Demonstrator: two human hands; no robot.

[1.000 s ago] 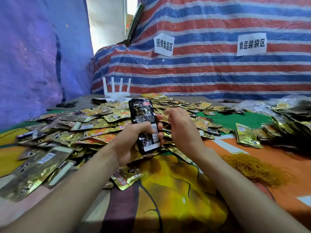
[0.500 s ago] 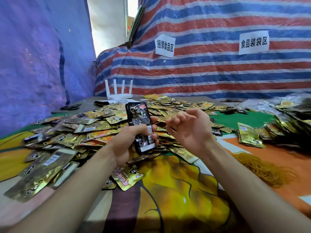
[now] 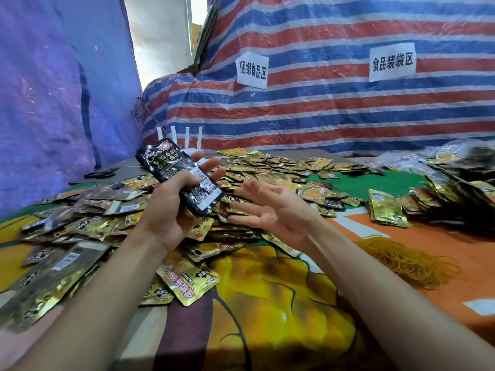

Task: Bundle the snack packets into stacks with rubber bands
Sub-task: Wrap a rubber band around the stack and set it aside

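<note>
Snack packets (image 3: 167,163), a glossy black stack with a white label, lie tilted in the left hand (image 3: 166,211), thumb curled over them; beside that grip the right hand (image 3: 270,210) is spread, holding nothing.

- White router (image 3: 187,139) with four upright antennas at the table's far edge
- Black scissors (image 3: 103,173) lying near it
- Two paper signs (image 3: 252,70) (image 3: 392,62) on the striped tarp (image 3: 321,116)

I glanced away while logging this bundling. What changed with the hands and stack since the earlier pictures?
The right hand drew back from the black packet stack and opened, palm up, holding nothing. The left hand tilted the stack leftward, keeping its grip. The rubber band pile and loose packets lie unchanged.
</note>
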